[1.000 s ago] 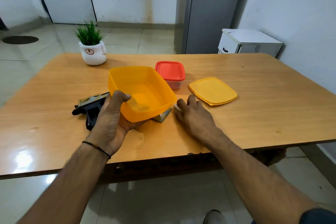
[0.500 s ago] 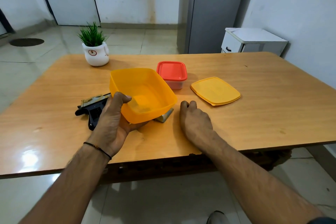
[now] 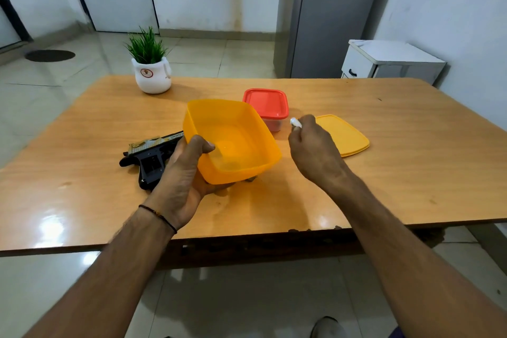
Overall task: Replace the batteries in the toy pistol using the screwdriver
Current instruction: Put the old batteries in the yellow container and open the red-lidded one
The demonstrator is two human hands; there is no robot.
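Note:
A black toy pistol (image 3: 149, 158) with a gold-patterned slide lies on the wooden table (image 3: 411, 173), left of centre. My left hand (image 3: 182, 178) grips the near left corner of an open yellow tub (image 3: 233, 140) and holds it tilted just above the table. My right hand (image 3: 312, 149) is raised to the right of the tub, its fingers curled round a small white object (image 3: 295, 122) whose tip shows above the fist. What that object is I cannot tell. No screwdriver is plainly visible.
A small clear box with a red lid (image 3: 266, 105) stands behind the tub. The yellow lid (image 3: 343, 134) lies flat to the right. A white potted plant (image 3: 152, 74) sits at the table's far left. A white cabinet (image 3: 389, 62) stands beyond the table.
My right hand has lifted off the table beside the tub, carrying the small white object up and away from me. The silvery item under the tub's near corner is hidden now.

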